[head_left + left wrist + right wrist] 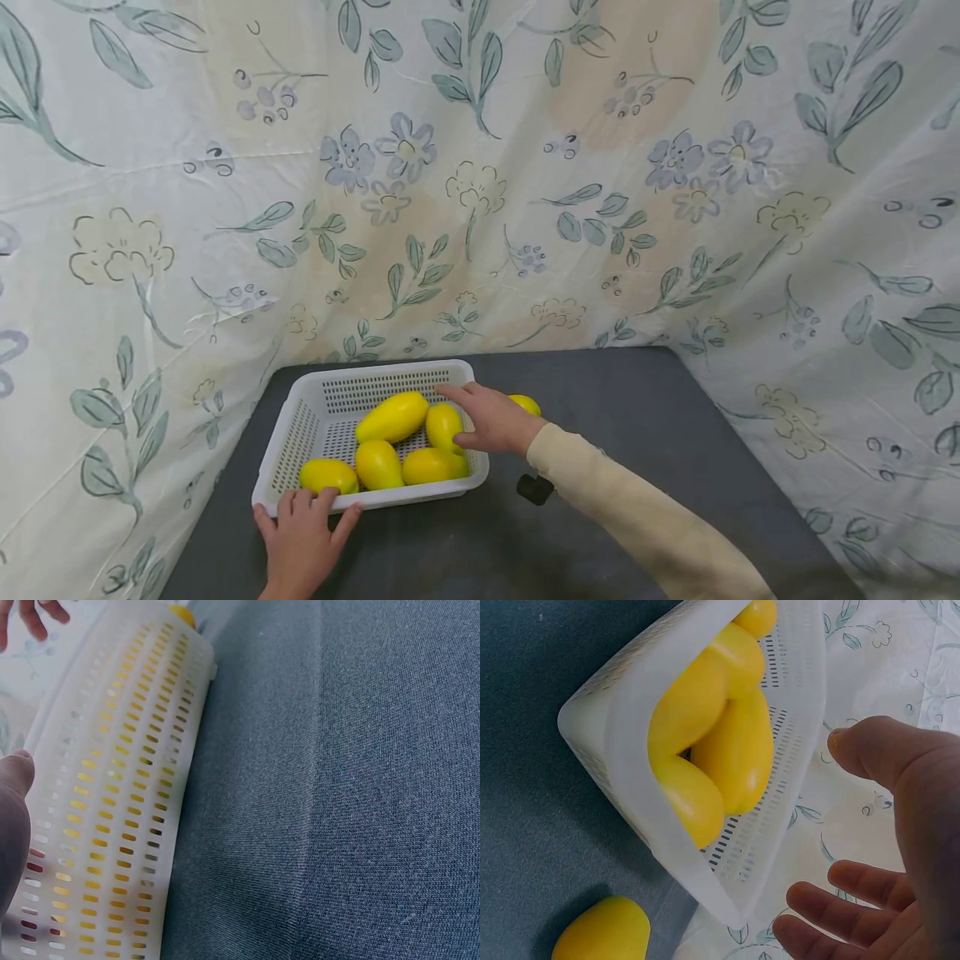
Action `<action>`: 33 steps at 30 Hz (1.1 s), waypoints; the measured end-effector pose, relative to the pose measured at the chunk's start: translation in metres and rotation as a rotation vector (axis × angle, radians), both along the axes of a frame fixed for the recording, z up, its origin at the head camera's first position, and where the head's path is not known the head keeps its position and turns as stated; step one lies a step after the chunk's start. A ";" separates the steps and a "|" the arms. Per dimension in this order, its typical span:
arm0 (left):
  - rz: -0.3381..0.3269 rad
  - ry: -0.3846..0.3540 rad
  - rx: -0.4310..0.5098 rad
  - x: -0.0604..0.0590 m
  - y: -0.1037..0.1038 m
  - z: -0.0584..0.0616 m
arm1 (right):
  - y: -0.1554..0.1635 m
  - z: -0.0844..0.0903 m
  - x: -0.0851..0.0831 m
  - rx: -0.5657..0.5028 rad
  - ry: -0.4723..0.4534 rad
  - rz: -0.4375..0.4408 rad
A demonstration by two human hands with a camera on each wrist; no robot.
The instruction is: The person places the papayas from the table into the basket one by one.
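From the head view, a white perforated basket (300, 433) on the dark worktop (637, 433) holds five yellow mangoes (392, 417). The left hand (300, 537) touches its near rim with straight fingers. The right hand (491, 417) hovers spread above the basket. In the right wrist view, one more mango (604, 930) lies outside, beside the basket.

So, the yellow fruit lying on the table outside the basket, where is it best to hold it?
Probably around its thick middle, coming from above. The loose yellow fruit lies flat on the table, beside the white basket; that wall likely blocks fingers on one side.
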State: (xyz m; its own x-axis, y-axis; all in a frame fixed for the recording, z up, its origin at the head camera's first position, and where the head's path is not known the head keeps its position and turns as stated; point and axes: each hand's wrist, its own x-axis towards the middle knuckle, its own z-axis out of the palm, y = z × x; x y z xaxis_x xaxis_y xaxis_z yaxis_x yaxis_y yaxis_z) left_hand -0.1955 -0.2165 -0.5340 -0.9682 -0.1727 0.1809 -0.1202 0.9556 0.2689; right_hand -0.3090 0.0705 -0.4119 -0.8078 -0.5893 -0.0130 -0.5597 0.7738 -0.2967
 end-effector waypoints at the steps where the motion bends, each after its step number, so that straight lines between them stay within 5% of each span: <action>1: -0.001 -0.001 0.001 0.000 0.000 0.000 | 0.001 0.000 0.000 -0.001 0.004 0.002; 18: -0.002 0.017 -0.002 0.001 0.001 0.002 | 0.020 0.000 -0.005 -0.029 0.002 -0.026; 33: 0.009 0.011 -0.009 0.000 0.002 0.000 | 0.100 -0.023 -0.014 -0.106 -0.006 -0.175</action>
State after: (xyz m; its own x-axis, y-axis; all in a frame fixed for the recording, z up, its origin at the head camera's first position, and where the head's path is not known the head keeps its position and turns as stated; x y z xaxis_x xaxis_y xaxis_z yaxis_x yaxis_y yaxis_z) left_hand -0.1950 -0.2148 -0.5337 -0.9646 -0.1794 0.1932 -0.1255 0.9569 0.2620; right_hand -0.3233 0.1702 -0.4349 -0.8983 -0.4379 0.0363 -0.4170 0.8236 -0.3844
